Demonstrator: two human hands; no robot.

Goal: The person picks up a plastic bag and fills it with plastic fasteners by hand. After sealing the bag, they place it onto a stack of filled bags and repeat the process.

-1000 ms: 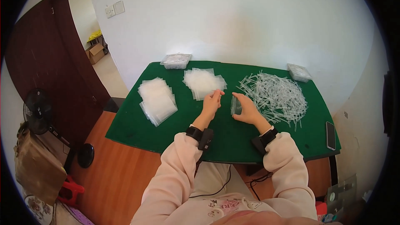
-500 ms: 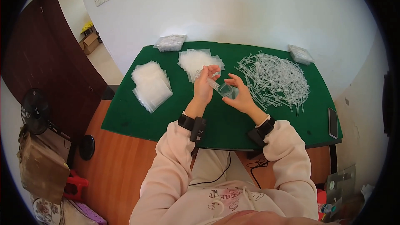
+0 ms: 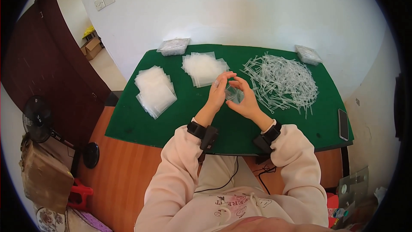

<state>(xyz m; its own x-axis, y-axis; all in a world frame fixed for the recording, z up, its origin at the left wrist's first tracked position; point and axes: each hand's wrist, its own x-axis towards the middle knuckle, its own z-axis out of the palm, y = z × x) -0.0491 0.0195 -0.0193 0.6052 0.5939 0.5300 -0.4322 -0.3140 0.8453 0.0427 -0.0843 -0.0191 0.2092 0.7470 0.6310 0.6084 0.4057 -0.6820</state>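
My left hand [image 3: 216, 96] is curled at the mouth of a clear plastic bag [image 3: 235, 96], with the looped ends of a few clear plastic sticks [image 3: 216, 84] showing by its fingers. Most of that bundle is hidden by the hand and the bag. Opposite it, my right hand [image 3: 248, 102] grips the bag between thumb and fingers. The two hands nearly meet over the middle of the green table [image 3: 193, 120]. Right of them lies a large loose heap of similar clear sticks [image 3: 283, 79] with small looped ends.
Two stacks of flat clear bags, a left stack [image 3: 155, 94] and a farther stack [image 3: 204, 69], lie left of my hands. Filled packs sit at the back left [image 3: 174, 46] and back right [image 3: 308, 54]. A phone [image 3: 343, 124] rests by the right edge.
My left hand has moved right, up against the bag in my right hand. The stick bundle, earlier in plain sight between the hands, is now mostly covered.
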